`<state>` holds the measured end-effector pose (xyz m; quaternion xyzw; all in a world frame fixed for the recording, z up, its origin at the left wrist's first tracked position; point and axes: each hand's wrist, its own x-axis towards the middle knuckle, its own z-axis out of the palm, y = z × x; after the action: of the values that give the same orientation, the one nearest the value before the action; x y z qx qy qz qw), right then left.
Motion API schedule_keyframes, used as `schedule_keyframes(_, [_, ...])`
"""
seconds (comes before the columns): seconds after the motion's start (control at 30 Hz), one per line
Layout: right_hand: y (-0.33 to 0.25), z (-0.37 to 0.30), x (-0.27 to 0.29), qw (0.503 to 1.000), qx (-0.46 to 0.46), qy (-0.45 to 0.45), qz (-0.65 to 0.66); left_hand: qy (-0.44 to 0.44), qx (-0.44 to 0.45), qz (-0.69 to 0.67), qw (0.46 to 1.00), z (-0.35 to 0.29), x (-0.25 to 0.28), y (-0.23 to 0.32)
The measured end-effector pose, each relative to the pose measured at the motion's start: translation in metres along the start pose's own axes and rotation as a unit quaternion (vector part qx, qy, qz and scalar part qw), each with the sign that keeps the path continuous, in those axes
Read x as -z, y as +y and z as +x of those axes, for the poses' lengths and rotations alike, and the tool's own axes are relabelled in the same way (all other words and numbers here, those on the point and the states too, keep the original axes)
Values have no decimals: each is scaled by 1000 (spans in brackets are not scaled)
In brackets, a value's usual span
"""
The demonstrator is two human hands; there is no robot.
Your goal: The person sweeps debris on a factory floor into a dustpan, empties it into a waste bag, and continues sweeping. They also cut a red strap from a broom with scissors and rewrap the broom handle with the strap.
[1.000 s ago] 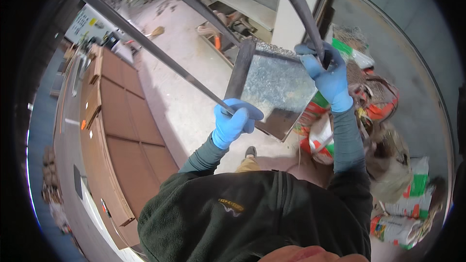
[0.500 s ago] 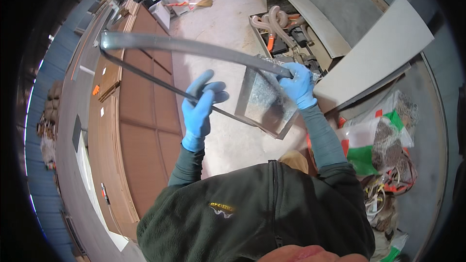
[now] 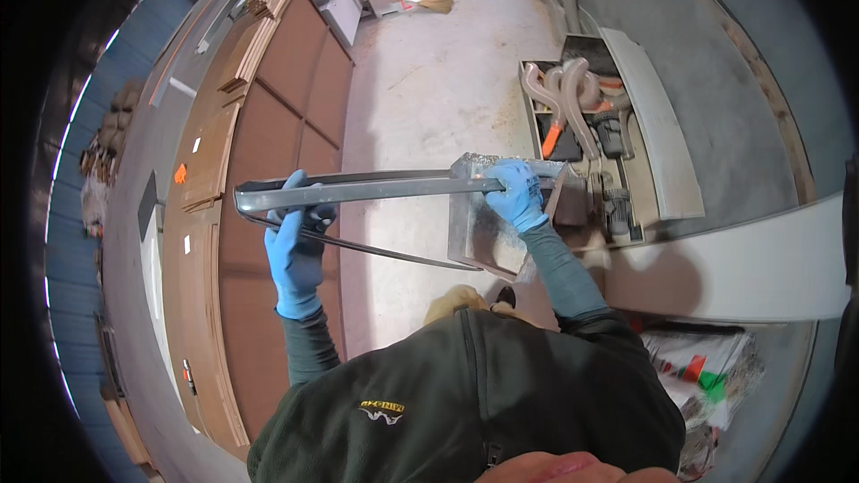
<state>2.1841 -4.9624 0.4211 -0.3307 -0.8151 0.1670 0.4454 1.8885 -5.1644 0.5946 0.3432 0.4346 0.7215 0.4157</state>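
In front of me is an open, box-shaped metal pan (image 3: 470,215), dull grey and dusty inside, much like a long-handled dustpan. Thin dark bars run left from it and meet a wider grey metal bar (image 3: 385,188) at a bent end. My right hand (image 3: 519,197), in a blue glove, is closed round the right end of the grey bar, just over the pan. At the bent end on the left, my left hand (image 3: 298,250), also gloved in blue, has its fingers wrapped round the bars. Part of its grip is hidden behind the grey bar.
Brown boards (image 3: 277,206) are stacked along my left. At the right an open crate (image 3: 534,130) holds hoses and tools, beside a long white panel (image 3: 761,259). Filled plastic bags (image 3: 707,367) lie nearer me. A broom (image 3: 434,3) lies farther off on the pale floor (image 3: 429,80).
The bent end of the bars has come down and nearer. My left hand has moved left and closed round the bars there. My right hand has shifted slightly left and down, keeping its grip.
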Motion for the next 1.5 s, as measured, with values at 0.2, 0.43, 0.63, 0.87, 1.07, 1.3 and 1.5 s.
schedule_keyframes(0.2, [114,161,-101,997,69,-19,-10,-15,-24,-86,996,140,54,-17])
schedule_keyframes(0.43, [213,313,-203,994,49,-79,-50,-12,97,-148,984,373,115,-26])
schedule_keyframes(0.63, [324,431,-244,995,-9,-75,-63,50,167,-153,973,605,107,-78])
schedule_keyframes(0.87, [488,562,-308,987,-47,-110,-108,81,208,-247,943,824,80,-162])
schedule_keyframes(1.07, [606,708,-379,974,-39,-197,-104,98,212,-232,944,1001,50,-193])
schedule_keyframes(1.3, [701,876,-477,944,-87,-299,-111,96,174,-171,965,1187,78,-242])
schedule_keyframes(1.5, [792,997,-555,937,-94,-317,-110,53,170,-22,984,1372,107,-314])
